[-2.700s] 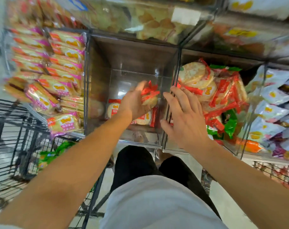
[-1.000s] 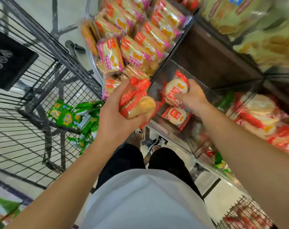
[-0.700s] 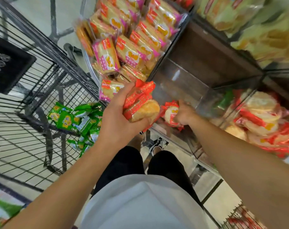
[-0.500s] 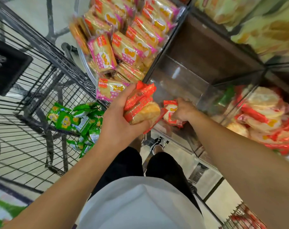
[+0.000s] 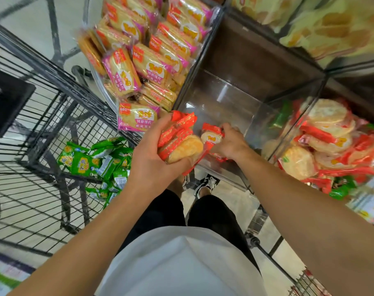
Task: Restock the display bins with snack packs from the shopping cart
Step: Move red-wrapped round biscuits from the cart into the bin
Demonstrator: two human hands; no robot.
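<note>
My left hand [image 5: 154, 159] grips a small stack of red rice-cracker packs [image 5: 179, 139] just in front of the clear middle bin [image 5: 222, 99]. My right hand [image 5: 231, 142] is closed on another red cracker pack [image 5: 210, 135] low at the bin's front edge. The bin is almost bare; red wrapping shows under my right hand. The black wire shopping cart [image 5: 43, 107] stands to the left, with several green snack packs [image 5: 92, 161] on its floor.
Left of the middle bin, a bin holds several pink-and-yellow cracker packs [image 5: 143, 60]. On the right, another bin is piled with red round-cracker packs [image 5: 329, 142]. My legs and shoes [image 5: 205, 182] are below the bins. Upper shelves carry more snacks.
My right hand has dropped with a red pack from mid-bin to the bin's front bottom edge. My left hand keeps its stack, nearly still. The view has shifted slightly.
</note>
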